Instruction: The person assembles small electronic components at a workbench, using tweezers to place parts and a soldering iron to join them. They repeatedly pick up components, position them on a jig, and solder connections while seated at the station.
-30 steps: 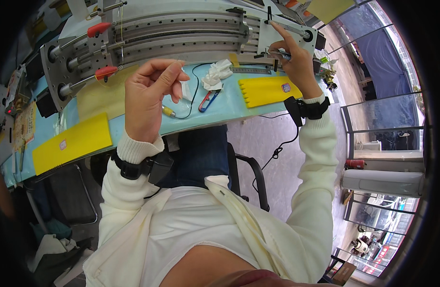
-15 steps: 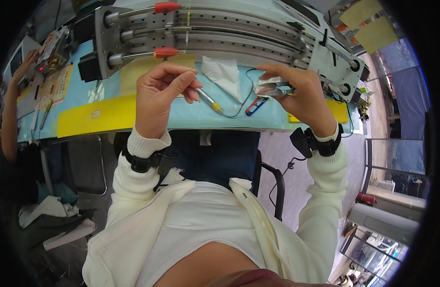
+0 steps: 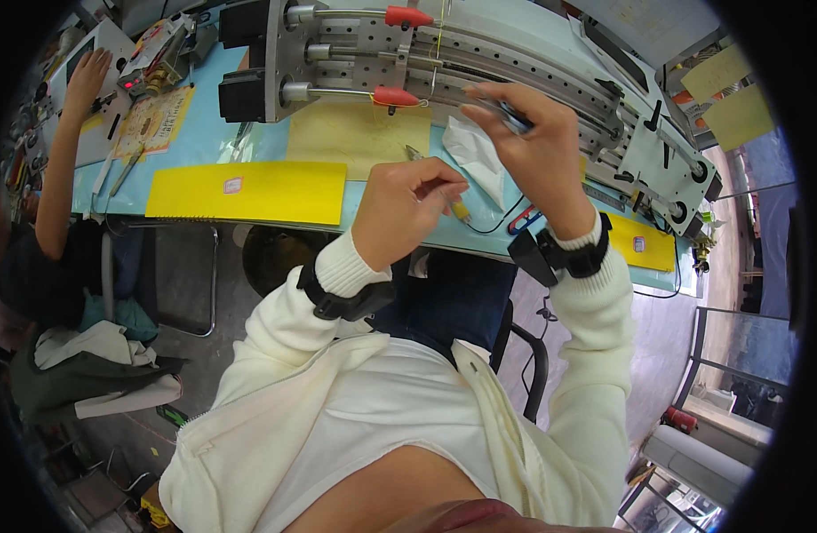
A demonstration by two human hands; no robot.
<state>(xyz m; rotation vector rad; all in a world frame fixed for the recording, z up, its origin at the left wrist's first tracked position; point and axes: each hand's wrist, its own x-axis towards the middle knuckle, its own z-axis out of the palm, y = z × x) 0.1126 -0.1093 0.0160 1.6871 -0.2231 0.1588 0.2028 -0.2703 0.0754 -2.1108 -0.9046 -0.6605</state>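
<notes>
My left hand (image 3: 406, 206) is closed in a pinch near the table's front edge; whatever is between its fingertips is too small to make out. Beneath it lies a slim pen-shaped tool with a yellow end (image 3: 460, 211) and a black cable, partly hidden by the fingers. My right hand (image 3: 537, 147) is raised to the right of it, gripping a small metal hand tool (image 3: 513, 117), blurred, its kind unclear. A crumpled white tissue (image 3: 475, 155) lies between the hands. A red and blue handled tool (image 3: 524, 219) is partly covered by my right wrist.
A long metal rail machine (image 3: 515, 75) with red-tipped clamps (image 3: 398, 96) and a thin yellow thread spans the back. Yellow strips (image 3: 275, 191) line the table's front edge. A co-worker's arm (image 3: 66, 151) reaches in at far left, beside small tools. A chair (image 3: 537, 373) stands underneath.
The view has shifted, so the table appears further right. My right hand has moved left and toward the rails with its tool. My left hand has come slightly nearer the front edge, over the pen-shaped tool.
</notes>
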